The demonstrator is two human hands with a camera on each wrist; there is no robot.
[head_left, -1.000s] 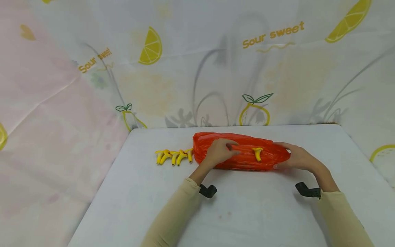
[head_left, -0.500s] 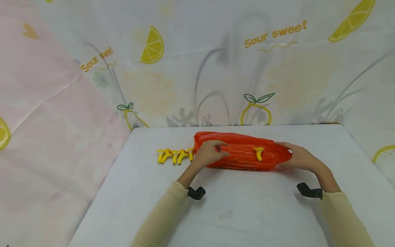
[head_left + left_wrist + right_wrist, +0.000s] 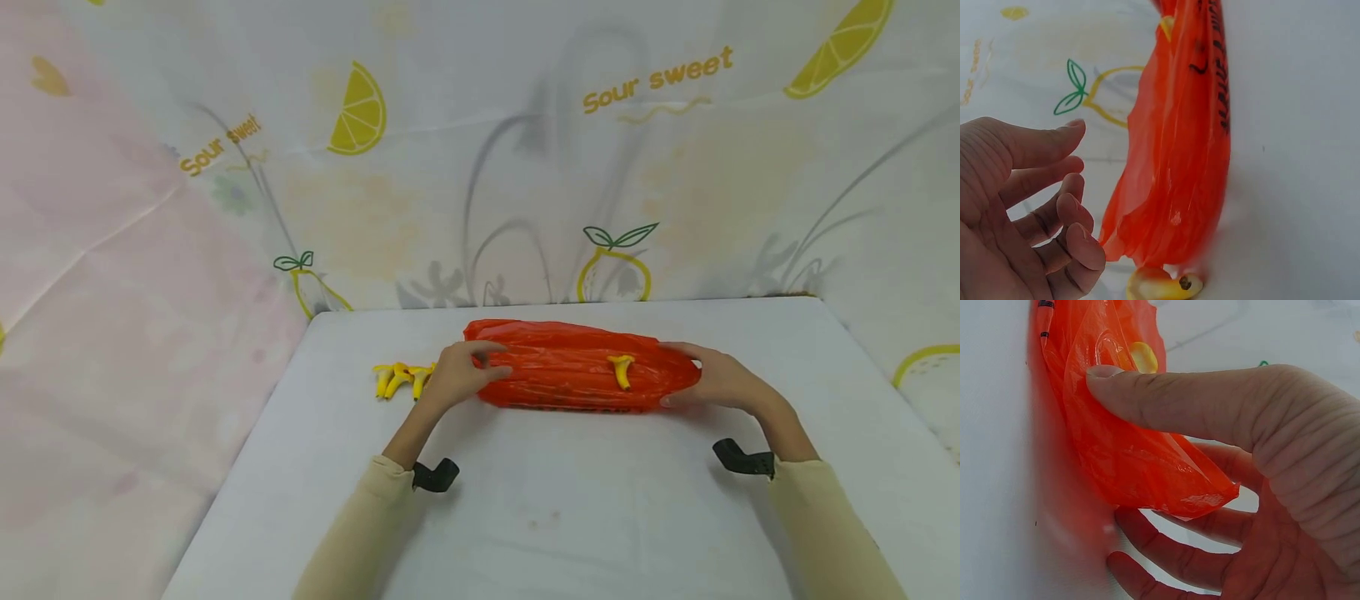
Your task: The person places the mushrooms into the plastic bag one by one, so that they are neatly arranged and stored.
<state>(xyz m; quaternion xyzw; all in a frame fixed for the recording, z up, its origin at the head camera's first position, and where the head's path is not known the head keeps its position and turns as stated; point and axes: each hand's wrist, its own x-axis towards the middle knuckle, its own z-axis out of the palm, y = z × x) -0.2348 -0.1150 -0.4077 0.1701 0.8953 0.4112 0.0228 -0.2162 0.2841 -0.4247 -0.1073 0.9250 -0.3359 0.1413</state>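
A red plastic bag point(image 3: 558, 367) lies flattened lengthwise across the white table, with dark print along its near edge. One yellow mushroom-shaped piece point(image 3: 621, 371) sits on the bag, right of its middle. At the bag's right end my right hand point(image 3: 723, 383) grips it; the right wrist view has the thumb on the near side and fingers behind. My left hand point(image 3: 453, 379) hovers by the bag's left end, fingers loosely curved around nothing. Left of it, several more yellow mushroom-shaped pieces point(image 3: 397, 380) form a row, partly hidden by that hand.
The white table point(image 3: 570, 500) reaches back to a hanging cloth point(image 3: 450, 167) printed with lemons and lettering. Black bands are on both wrists, below beige sleeves point(image 3: 360, 517).
My left hand has drawn leftward from over the bag's middle to its left end, now covering part of the yellow row. My right hand and the bag stay in place.
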